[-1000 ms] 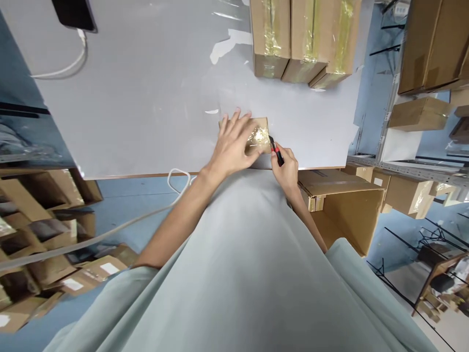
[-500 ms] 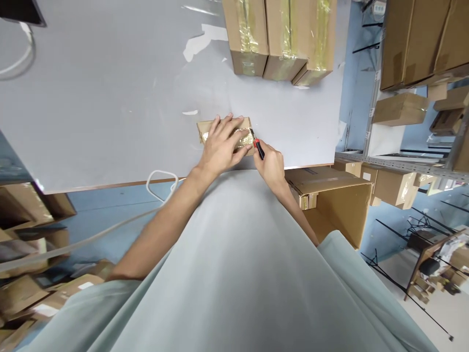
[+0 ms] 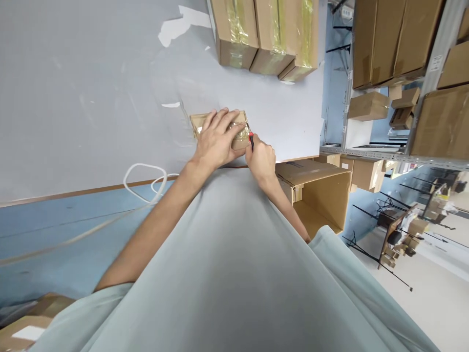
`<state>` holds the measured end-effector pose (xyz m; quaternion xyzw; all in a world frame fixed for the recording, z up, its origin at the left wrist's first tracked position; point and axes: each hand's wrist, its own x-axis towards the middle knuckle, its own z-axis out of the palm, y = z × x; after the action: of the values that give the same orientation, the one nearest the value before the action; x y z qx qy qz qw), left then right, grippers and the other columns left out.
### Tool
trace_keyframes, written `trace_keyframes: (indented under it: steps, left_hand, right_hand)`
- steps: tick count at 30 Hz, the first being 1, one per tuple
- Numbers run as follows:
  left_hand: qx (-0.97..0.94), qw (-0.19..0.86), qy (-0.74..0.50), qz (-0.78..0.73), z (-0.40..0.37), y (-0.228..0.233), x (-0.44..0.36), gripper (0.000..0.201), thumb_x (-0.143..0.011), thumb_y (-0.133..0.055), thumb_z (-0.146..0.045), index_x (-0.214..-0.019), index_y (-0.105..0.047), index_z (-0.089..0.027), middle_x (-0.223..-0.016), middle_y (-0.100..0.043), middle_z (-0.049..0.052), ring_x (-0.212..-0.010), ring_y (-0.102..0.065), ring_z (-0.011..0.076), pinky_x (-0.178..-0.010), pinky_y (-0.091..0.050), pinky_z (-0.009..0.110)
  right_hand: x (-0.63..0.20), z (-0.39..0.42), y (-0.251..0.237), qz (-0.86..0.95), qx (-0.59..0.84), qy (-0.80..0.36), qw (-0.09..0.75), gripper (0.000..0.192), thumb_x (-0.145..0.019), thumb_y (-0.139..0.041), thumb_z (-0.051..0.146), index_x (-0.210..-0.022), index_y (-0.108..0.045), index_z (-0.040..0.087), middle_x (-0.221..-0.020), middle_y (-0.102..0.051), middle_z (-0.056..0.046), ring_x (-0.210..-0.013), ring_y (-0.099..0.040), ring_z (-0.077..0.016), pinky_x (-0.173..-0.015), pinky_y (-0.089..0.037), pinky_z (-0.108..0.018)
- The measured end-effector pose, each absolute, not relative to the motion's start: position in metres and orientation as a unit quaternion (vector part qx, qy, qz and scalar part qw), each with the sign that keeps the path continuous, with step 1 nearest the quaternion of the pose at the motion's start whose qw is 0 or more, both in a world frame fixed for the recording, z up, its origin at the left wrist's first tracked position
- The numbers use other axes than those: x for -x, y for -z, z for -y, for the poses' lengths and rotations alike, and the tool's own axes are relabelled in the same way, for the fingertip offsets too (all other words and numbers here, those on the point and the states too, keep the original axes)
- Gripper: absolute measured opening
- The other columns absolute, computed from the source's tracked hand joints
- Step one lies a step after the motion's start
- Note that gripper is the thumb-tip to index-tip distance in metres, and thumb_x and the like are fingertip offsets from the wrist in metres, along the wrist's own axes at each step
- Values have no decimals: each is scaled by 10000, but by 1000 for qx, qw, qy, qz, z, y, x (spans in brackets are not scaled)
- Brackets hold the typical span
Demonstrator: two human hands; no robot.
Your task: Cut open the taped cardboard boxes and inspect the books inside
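A small cardboard box (image 3: 240, 143) with shiny clear tape lies near the table's front edge. Across its top my left hand (image 3: 216, 139) lies flat, fingers stretched out, covering much of it. My right hand (image 3: 262, 157) is closed round a slim tool with a red-and-black handle (image 3: 251, 140). The tool's thin front end meets the right end of the box; whether it is a blade or a shaft I cannot tell.
Several taped cartons (image 3: 238, 44) stand at the back of the table. An open carton (image 3: 322, 203) sits below the table edge on the right, near shelves of boxes. A white cable (image 3: 144, 166) loops over the front edge. Scraps of white paper (image 3: 179, 27) lie on the tabletop.
The view has shifted, so the cartons and shelves appear further left. My right hand with the tool has turned slightly at the box's right end; my left hand stays on top.
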<state>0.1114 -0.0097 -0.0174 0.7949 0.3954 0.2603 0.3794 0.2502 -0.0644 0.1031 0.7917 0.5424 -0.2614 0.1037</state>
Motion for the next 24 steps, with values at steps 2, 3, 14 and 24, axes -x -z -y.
trace_keyframes:
  steps: [2,3,14,24]
  left_hand:
    - [-782,397,-274,-394,10,17,-114,659,-957,-812,-705,-1477,-717,-312,-1822,-545,63,-1740,-411,442,-1494,-174,702]
    - [-776,406,-281,-394,10,16,-115,669,-960,-796,-724,-1476,-718,-306,-1815,-553,67,-1743,-404,447,-1493,-169,706]
    - [-758,431,-294,-392,12,15,-124,743,-974,-632,-876,-1423,-745,-295,-1827,-546,21,-1751,-398,401,-1503,-145,653]
    - [-754,445,-331,-351,16,16,-122,748,-919,-785,-769,-1534,-710,-350,-1777,-596,95,-1727,-440,453,-1475,-197,722]
  right_hand:
    - [-246,62,-104,-534,-799,251,115,411,-1224,-384,252,-1556,-604,150,-1342,-839,-216,-1253,-822,-363,-1098,-600,-459]
    - [-244,60,-105,-529,-803,245,120,399,-1229,-393,271,-1541,-612,151,-1339,-836,-222,-1260,-819,-365,-1095,-601,-457]
    - [-225,59,-109,-495,-834,193,148,383,-1214,-375,199,-1425,-692,153,-1329,-817,-242,-1248,-808,-356,-1079,-626,-475]
    - [-225,70,-122,-477,-836,206,178,354,-1174,-436,162,-1378,-725,156,-1359,-812,-236,-1284,-781,-365,-1097,-603,-472]
